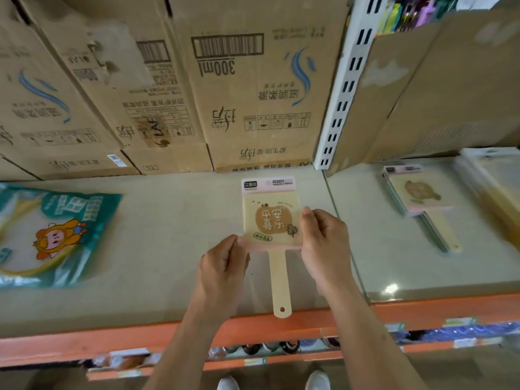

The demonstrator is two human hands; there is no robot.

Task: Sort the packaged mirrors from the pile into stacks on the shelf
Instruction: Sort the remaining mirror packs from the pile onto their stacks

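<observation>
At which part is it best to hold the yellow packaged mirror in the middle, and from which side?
Probably the handle, from the front: it is narrow and points toward the person, reaching the shelf's orange edge. At this moment the left hand and right hand pinch the packaged mirror at the sides of its square head instead.

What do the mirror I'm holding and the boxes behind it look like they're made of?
The mirror: likely cream plastic, smooth handle with a hanging hole, under clear film with a pink paper header. The boxes: brown corrugated cardboard, matte, printed, scuffed.
</observation>
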